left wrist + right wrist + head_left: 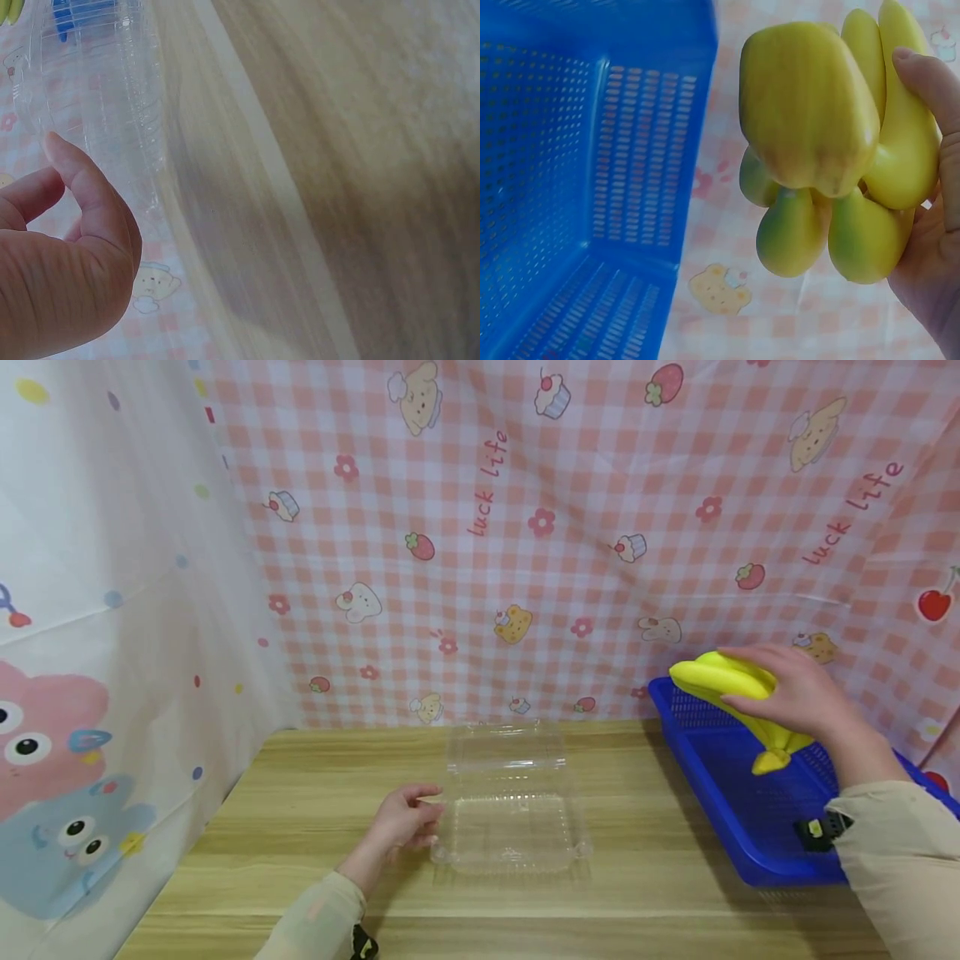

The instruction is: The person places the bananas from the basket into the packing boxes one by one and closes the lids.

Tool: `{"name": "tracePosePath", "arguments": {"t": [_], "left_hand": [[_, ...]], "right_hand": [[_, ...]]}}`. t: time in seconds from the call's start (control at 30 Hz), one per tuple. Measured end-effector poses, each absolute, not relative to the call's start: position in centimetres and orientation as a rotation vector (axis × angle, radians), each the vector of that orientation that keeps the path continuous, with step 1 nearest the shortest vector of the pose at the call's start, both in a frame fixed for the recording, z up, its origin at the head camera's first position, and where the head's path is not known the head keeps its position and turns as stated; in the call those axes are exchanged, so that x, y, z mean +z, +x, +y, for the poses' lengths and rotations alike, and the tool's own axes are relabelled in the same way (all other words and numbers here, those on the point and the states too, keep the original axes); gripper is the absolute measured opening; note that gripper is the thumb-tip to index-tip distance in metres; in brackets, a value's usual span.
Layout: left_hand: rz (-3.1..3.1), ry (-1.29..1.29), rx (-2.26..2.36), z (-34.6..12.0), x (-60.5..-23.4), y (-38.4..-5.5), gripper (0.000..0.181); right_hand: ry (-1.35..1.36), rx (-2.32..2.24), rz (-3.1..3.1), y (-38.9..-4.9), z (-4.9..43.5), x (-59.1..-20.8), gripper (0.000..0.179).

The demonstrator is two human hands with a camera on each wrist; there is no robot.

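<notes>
My right hand (787, 689) grips a bunch of yellow bananas (723, 681) above the blue basket (697, 785), its stem end hanging downward in the head view. In the right wrist view the thumb lies along one banana (904, 142), and the thick stem end (806, 105) faces the camera. On the table, a clear plastic clamshell box (513, 835) stands with its lid (506, 747) raised at the back. My left hand (405, 821) is beside the box's left edge, fingertips right at the rim and fingers loosely bent.
The wooden table (637, 893) runs back to a pink checked cloth (480, 577). A white patterned curtain (150, 610) hangs on the left. The basket's raised wall (705, 818) lies between the bananas and the box.
</notes>
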State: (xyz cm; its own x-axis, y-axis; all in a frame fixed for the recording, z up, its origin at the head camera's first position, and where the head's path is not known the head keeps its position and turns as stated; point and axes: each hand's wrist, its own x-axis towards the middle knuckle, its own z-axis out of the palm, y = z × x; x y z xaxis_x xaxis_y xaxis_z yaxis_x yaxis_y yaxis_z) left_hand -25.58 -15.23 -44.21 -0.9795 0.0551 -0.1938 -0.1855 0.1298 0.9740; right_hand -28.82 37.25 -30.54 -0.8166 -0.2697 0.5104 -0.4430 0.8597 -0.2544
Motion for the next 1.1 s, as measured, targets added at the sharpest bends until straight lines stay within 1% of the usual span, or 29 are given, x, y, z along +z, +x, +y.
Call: {"name": "tracePosePath", "arguments": {"t": [0.57, 1.1], "left_hand": [[2.191, -0.130, 1.976, -15.2, -44.2, -25.4, 0.039], [2.206, -0.122, 1.965, -15.2, -44.1, -25.4, 0.040]], "right_hand": [[0.662, 0.550, -2.440, -28.4, 33.5, -30.1, 0.066], [0.831, 0.601, -2.351, -27.1, 29.1, -29.9, 0.063]]}}
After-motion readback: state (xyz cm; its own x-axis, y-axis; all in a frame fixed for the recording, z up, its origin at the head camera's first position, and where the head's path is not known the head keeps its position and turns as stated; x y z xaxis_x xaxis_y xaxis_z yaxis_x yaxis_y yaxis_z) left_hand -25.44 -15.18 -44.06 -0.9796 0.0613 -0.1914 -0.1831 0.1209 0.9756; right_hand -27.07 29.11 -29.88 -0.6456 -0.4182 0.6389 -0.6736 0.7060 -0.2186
